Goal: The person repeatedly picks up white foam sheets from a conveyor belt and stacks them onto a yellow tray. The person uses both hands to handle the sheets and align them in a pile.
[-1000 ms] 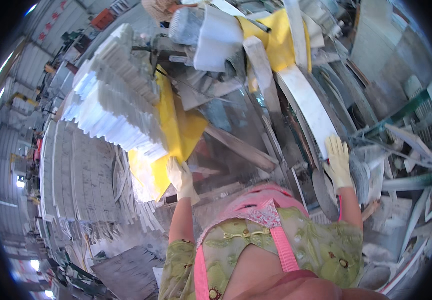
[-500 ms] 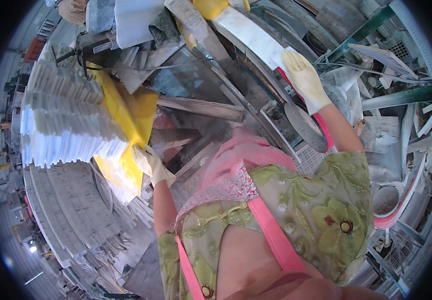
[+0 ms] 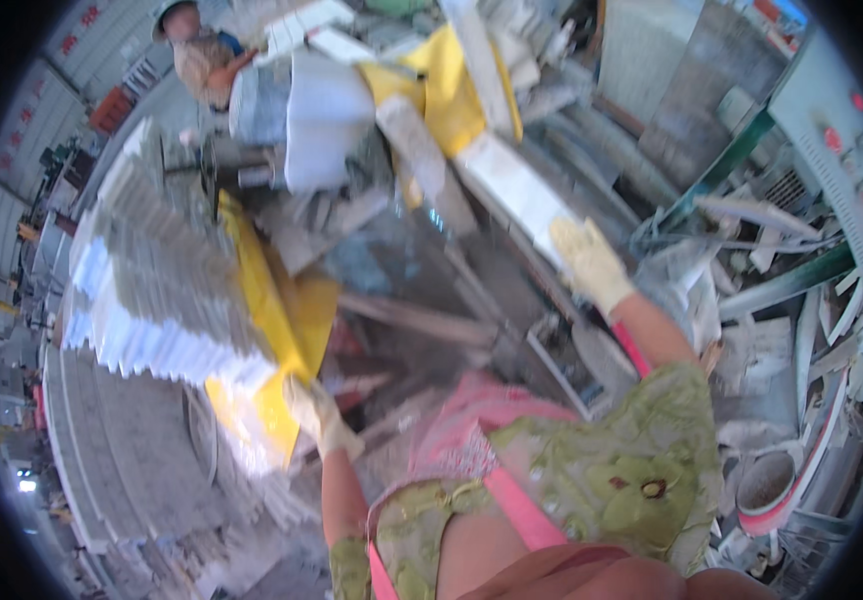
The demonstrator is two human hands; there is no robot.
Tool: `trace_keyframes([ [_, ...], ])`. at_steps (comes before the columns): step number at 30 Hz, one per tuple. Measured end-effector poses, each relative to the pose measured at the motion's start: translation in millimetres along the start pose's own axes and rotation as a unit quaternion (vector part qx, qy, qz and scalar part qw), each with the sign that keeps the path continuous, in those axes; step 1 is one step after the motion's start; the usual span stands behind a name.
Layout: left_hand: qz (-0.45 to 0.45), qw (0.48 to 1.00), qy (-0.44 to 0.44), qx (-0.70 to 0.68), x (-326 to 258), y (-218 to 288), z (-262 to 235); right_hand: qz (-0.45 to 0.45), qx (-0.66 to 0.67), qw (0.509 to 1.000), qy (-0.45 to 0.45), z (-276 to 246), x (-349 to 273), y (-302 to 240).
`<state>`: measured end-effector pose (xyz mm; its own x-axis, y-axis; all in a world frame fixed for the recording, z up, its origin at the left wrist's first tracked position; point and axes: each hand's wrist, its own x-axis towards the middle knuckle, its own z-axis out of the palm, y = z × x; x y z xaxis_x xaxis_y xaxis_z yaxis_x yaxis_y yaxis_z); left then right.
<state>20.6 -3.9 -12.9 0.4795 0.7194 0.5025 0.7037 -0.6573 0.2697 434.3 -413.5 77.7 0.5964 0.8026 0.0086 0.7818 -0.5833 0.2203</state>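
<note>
View tips toward the far side since half a second ago, bringing a co-worker's [image 3: 210,72] head and arm into sight at far left; both gloved hands keep nearly the same places; right hand [image 3: 592,262] lies flat, fingers extended, over the near end of a white strip [image 3: 517,185], not clenched; whether the thumb hooks its edge, cannot tell; left hand [image 3: 317,410] is at the near right edge of a yellow sheet [image 3: 292,320], pinching or just resting, cannot tell.

White strip runs away to the far side, right of centre; looks like stone, so probably stiff, heavy for its width, brittle if bent or knocked; face looks smooth, likely slippery with dust; best held by both long edges, spaced apart; yellow sheet looks thin and soft, should fold easily.

Left of the sheet, a stack of pale slabs [image 3: 162,270]; strip's far end meets a yellow cover [image 3: 452,80], end hard to make out; near end is under the glove; motion blur softens everything, fingertips included; rim is dark and cut off.
</note>
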Motion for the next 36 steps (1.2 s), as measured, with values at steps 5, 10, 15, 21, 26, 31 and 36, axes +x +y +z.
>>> trace_keyframes([
  [5, 0.001, 1.000, 0.010, 0.000, 0.2, 9.7, -7.5, 0.014, -0.033, 0.999, -0.002, -1.0, 2.7, -5.9],
  [10, 0.007, 1.000, 0.011, 0.020, 0.4, 12.7, -10.4, 0.032, -0.088, 0.995, 0.040, 21.3, 18.5, -10.9],
  [15, 0.016, 0.999, 0.027, 0.008, -0.7, 9.4, -6.0, 0.027, -0.082, 0.994, 0.063, 32.3, 16.9, -4.5],
  [21, 0.007, 0.997, 0.081, -0.008, -3.6, 9.8, -2.2, 0.067, 0.088, 0.994, 0.002, -21.6, 32.5, 10.8],
  [26, -0.074, 0.994, 0.056, -0.054, 6.0, 26.8, -8.1, 0.094, 0.191, 0.971, 0.109, -47.1, 64.2, -30.0],
  [31, -0.131, 0.973, 0.018, -0.188, 8.8, 35.4, -35.3, -0.067, 0.648, 0.758, 0.034, -54.4, 113.2, -198.9],
  [36, -0.197, 0.941, 0.009, -0.276, 18.1, 16.8, -79.4, -0.181, 0.724, 0.664, -0.044, -104.4, 109.6, -380.2],
])
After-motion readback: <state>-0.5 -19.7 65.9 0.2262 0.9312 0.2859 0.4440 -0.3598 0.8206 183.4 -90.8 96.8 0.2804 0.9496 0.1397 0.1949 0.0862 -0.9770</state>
